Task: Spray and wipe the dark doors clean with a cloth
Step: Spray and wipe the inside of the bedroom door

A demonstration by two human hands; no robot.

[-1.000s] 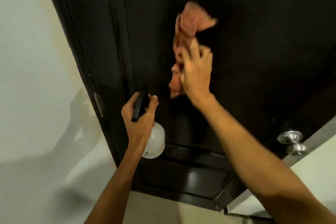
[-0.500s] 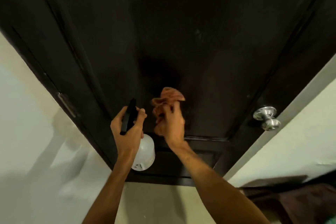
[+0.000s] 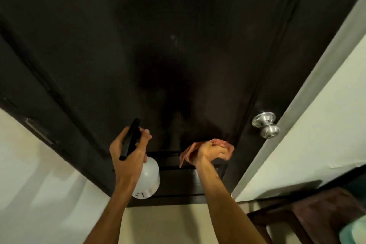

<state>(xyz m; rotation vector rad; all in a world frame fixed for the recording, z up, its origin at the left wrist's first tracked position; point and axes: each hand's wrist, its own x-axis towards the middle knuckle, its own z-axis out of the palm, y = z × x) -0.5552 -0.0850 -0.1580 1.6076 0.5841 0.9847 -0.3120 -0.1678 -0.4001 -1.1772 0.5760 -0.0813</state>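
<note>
A dark door [image 3: 158,45] fills most of the view, with a recessed panel low down. My left hand [image 3: 126,156] grips a white spray bottle [image 3: 147,180] by its black trigger head, held just in front of the door. My right hand [image 3: 210,153] holds a crumpled reddish cloth [image 3: 223,144] against the door near the lower right of the upper panel, just above the cross rail. A faint smear shows higher up on the door.
A silver door knob [image 3: 266,125] sticks out at the door's right edge. Pale walls flank the door on both sides. A dark wooden piece of furniture [image 3: 309,210] stands at the lower right, and a hinge [image 3: 38,131] shows on the left frame.
My right hand has wiped the cloth down the door from high up and then across to the right. The view has tilted and shifted. My left hand keeps hold of the bottle.
</note>
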